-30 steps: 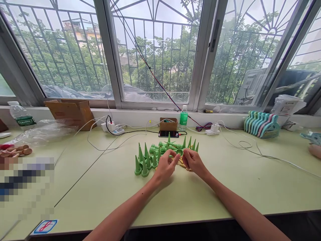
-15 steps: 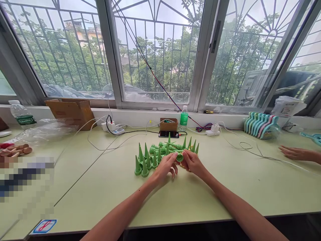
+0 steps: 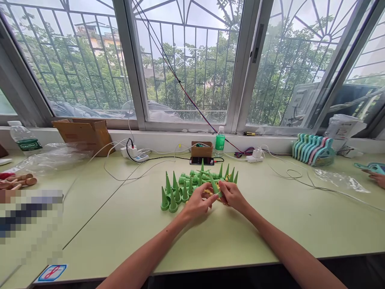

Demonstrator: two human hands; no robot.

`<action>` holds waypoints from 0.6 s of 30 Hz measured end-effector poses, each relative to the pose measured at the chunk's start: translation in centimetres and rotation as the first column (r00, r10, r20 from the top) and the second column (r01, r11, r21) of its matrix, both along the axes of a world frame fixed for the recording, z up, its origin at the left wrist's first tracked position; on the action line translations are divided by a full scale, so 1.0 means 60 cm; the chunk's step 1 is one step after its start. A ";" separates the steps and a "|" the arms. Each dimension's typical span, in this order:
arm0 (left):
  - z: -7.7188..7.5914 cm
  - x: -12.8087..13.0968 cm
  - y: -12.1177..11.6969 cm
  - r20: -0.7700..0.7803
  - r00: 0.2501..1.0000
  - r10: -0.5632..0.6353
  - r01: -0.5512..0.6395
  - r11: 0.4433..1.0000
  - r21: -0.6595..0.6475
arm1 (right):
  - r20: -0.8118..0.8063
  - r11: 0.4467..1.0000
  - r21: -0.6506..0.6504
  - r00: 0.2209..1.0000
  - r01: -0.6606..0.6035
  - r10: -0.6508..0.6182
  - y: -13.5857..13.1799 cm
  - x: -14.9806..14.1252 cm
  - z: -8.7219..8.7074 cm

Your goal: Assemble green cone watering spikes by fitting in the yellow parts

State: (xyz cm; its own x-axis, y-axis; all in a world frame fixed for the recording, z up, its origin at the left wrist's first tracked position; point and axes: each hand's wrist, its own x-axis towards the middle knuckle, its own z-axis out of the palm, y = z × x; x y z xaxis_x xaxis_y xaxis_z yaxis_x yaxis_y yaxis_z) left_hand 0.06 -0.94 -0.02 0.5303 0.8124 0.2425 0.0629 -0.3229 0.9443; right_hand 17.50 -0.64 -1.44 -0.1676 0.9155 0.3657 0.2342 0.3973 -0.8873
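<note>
Both hands meet over a heap of green plastic parts in the middle of the pale green table [image 3: 126, 224]. My right hand [image 3: 233, 196] pinches a green cone spike [image 3: 214, 186], tilted with its tip up and to the left. My left hand [image 3: 197, 202] has its fingertips closed at the wide base of that same spike, where a small yellow piece [image 3: 208, 192] shows. Several green cone spikes [image 3: 171, 192] stand upright just left of my left hand. More green tubes and spikes [image 3: 201, 177] lie behind both hands.
Behind the heap lie a phone [image 3: 201, 161], a small cardboard box [image 3: 201, 149] and a green bottle [image 3: 219, 141]. White cables and a power strip [image 3: 135, 154] run along the back. A cardboard box [image 3: 86, 134] stands at the left, coloured hangers [image 3: 313, 149] at the right. Another person's hand [image 3: 377, 178] is at the far right.
The green spike was turned from showing its round open base toward me to lying tilted with its tip up. The other person's hand at the right drew back toward the edge.
</note>
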 end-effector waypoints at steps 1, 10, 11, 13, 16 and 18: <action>-0.001 0.001 0.000 -0.015 1.000 0.025 -0.024 0.999 0.040 | 0.008 1.000 0.003 1.000 0.012 -0.012 -0.001 -0.001 0.002; -0.005 0.006 0.000 -0.081 0.975 0.206 -0.170 0.932 0.321 | 0.063 0.995 0.061 0.994 0.081 -0.085 -0.004 -0.008 0.005; -0.006 0.007 0.001 -0.072 0.971 0.226 -0.192 0.928 0.321 | 0.053 0.995 0.062 0.995 0.084 -0.088 -0.003 -0.009 0.003; -0.009 0.008 0.005 -0.047 0.964 0.262 -0.238 0.927 0.289 | 0.035 0.995 0.060 0.996 0.085 -0.088 -0.001 -0.009 0.001; -0.010 0.008 0.009 -0.010 0.956 0.294 -0.288 0.941 0.178 | 0.012 0.994 0.070 0.996 0.088 -0.089 0.002 -0.009 0.000; -0.009 0.007 0.012 -0.009 0.961 0.275 -0.274 0.959 0.074 | 0.003 0.992 0.085 0.995 0.095 -0.095 0.003 -0.008 0.000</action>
State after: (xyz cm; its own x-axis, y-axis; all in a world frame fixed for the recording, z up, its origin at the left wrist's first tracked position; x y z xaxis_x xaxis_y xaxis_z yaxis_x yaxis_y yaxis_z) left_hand 0.51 -0.22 -0.55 0.2945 0.9083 0.2971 0.1760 -0.3571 0.9173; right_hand 17.04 -0.48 -1.43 -0.0842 0.8932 0.4417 0.2806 0.4466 -0.8496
